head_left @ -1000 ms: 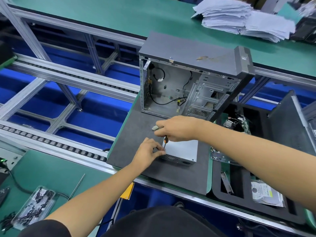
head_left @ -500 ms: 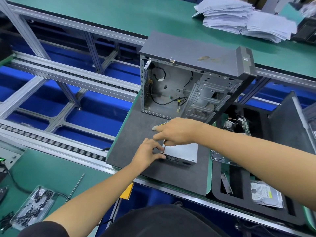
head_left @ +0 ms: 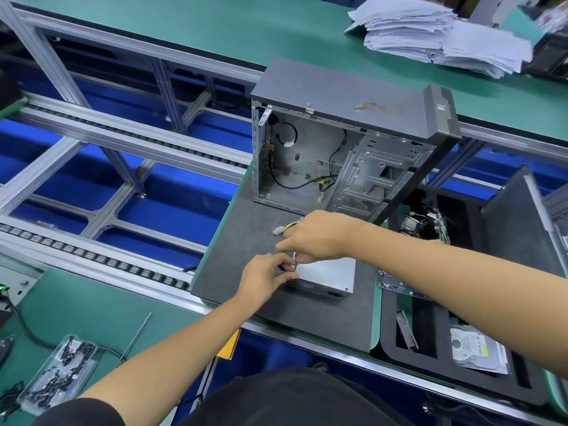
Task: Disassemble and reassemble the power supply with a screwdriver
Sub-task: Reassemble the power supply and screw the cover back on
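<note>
No brand or label is readable; the print on the hard drive point(head_left: 475, 352) in the black foam tray point(head_left: 399, 352) at right is too small. The power supply point(head_left: 325, 276) lies on the grey mat point(head_left: 246, 241), near the open computer case point(head_left: 338, 142). The left hand point(head_left: 264, 279) pinches its left corner; the right hand point(head_left: 316, 238) curls around a mostly hidden screwdriver point(head_left: 295, 264). Bare mat lies left of the hands.

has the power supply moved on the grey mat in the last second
No. The power supply sits at the same spot on the grey mat, equally far from the computer case.
</note>
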